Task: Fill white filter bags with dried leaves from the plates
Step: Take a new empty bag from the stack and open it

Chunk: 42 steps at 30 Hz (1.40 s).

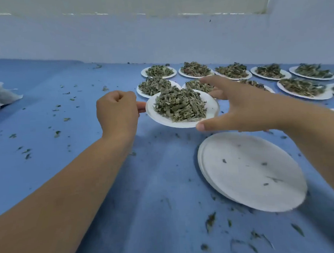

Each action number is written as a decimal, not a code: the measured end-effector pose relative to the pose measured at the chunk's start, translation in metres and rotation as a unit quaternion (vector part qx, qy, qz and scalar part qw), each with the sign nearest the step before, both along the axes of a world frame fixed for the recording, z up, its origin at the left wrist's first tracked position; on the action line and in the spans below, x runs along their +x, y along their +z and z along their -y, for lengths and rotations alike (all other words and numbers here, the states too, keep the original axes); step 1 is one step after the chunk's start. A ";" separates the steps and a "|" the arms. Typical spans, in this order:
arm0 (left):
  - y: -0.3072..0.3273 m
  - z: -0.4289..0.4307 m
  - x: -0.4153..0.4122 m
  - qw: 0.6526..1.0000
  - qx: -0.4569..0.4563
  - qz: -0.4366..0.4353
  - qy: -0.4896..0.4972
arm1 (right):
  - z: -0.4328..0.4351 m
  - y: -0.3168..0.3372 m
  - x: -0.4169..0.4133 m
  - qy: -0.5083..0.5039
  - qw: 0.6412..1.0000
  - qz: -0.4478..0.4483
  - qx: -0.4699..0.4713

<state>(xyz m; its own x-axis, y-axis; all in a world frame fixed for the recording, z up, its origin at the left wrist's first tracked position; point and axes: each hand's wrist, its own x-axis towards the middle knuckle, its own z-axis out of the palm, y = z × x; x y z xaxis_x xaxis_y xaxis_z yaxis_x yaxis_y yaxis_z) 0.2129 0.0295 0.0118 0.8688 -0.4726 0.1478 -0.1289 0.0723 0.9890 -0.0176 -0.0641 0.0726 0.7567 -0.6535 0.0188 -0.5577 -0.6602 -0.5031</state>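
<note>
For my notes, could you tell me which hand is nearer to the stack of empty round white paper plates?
Right. The right hand hovers just beyond the stack of empty white paper plates; the left hand is farther off, beyond and to its left.

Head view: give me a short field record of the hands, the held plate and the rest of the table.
left hand: pinches left rim of the plate of dried leaves
right hand: open, fingers spread at that plate's right rim
plate height: appears raised above the blue table cover
empty plates: stacked, near right
other leaf plates: rows at back right
white filter bags: far left
</note>
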 end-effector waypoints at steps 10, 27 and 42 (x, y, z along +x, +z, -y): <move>-0.003 -0.033 -0.105 0.986 0.052 0.103 -0.120 | -0.060 -0.021 -0.128 -0.063 0.997 -0.016 0.046; -0.016 -0.043 -0.113 0.951 0.145 0.235 -0.139 | -0.064 -0.034 -0.144 -0.078 0.996 -0.010 0.046; 0.022 -0.032 -0.203 0.813 0.080 0.533 -0.218 | -0.021 -0.052 -0.184 -0.306 0.951 0.015 -0.041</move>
